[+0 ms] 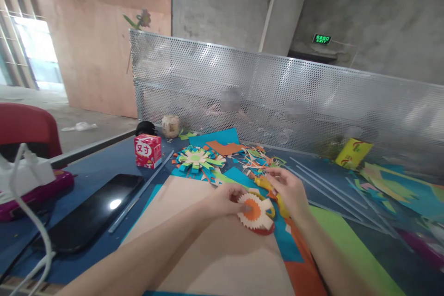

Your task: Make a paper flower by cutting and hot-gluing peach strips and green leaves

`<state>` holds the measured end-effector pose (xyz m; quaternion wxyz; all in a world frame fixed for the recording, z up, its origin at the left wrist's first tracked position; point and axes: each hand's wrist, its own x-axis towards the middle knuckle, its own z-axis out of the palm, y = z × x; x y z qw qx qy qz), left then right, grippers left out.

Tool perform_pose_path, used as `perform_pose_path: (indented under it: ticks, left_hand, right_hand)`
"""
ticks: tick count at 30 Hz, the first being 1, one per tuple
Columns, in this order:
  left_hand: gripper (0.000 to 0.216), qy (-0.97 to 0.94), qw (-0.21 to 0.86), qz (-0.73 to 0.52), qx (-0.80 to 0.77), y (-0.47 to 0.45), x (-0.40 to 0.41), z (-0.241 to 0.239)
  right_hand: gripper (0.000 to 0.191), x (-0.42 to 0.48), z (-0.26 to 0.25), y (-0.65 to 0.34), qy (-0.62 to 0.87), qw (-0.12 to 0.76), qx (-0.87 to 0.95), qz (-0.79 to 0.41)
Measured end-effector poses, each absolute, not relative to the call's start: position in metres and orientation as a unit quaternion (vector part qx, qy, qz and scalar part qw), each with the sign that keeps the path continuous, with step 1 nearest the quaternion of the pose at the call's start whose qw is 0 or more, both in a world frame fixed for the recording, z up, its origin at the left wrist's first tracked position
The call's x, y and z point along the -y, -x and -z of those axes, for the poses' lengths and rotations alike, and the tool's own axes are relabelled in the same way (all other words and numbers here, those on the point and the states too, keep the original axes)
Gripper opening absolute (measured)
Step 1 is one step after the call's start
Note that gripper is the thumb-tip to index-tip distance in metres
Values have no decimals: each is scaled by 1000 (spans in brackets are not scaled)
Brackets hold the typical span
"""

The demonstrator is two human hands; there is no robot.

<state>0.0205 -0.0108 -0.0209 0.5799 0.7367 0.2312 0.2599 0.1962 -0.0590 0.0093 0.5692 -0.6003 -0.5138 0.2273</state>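
Between the thumb and fingers of my left hand (229, 198) is a paper flower (251, 210) with an orange centre and a cream, saw-toothed rim. Cream strips stick out on its right side, and a darker red-orange edge shows beneath it. My right hand (289, 188) is closed around a yellow glue gun (262, 182), its nozzle pointing up and left, close to the flower. Both hands are above a cream sheet of paper (208, 249). Behind them lies a finished-looking layered paper rosette (196, 158) in blue, green, cream and orange.
Clear glue sticks (326, 189) lie to the right, near a yellow packet (354, 153). Paper scraps (256, 157) are heaped at the back. On the left are a red box (148, 151), a phone (93, 210) and a white power strip (31, 173). A perforated metal screen (208, 83) borders the table.
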Motion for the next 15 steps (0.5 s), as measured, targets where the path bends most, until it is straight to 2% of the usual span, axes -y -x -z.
perform_pose_path:
  ticks: [7,15]
  left_hand:
    - [12,-823,499,-206,-177,-12,21,14]
    - [16,-851,457,-194,-170,-10,27,6]
  right_hand:
    - [20,59,-7,-193,581,562,543,-228]
    - [23,62,-13,-197,584,556,543,-235]
